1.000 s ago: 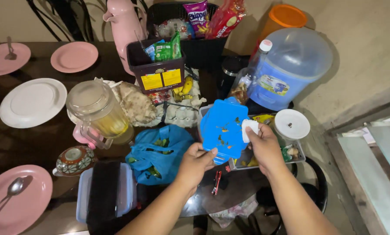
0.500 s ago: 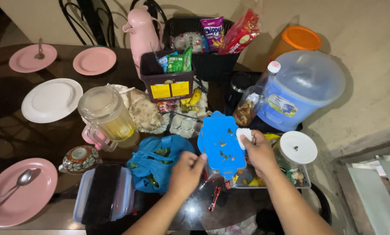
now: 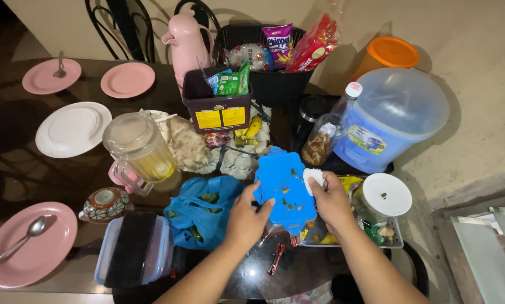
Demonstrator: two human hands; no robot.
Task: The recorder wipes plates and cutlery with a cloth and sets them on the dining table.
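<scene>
My left hand [image 3: 248, 217] grips the lower left edge of a blue plastic lid [image 3: 281, 188] that carries bits of food scraps. The lid is held tilted over a clear food container [image 3: 396, 242] with leftovers in it. My right hand [image 3: 331, 200] rests on the lid's right side and pinches a small white wad, a tissue or sponge [image 3: 312, 176], against it.
A blue bag [image 3: 207, 208] with greens lies left of my hands. Nearby stand a pitcher of yellow liquid [image 3: 137, 149], a large blue water jug [image 3: 390, 118], a white-lidded jar [image 3: 383, 194], a dark snack bin [image 3: 216, 107], pink plates [image 3: 30, 245] and a white plate [image 3: 72, 128], and a clear lidded box [image 3: 131, 247].
The camera view shifted slightly. My left hand went from just below the lid to gripping its left edge. The right hand with the white wad stays on the lid's right side.
</scene>
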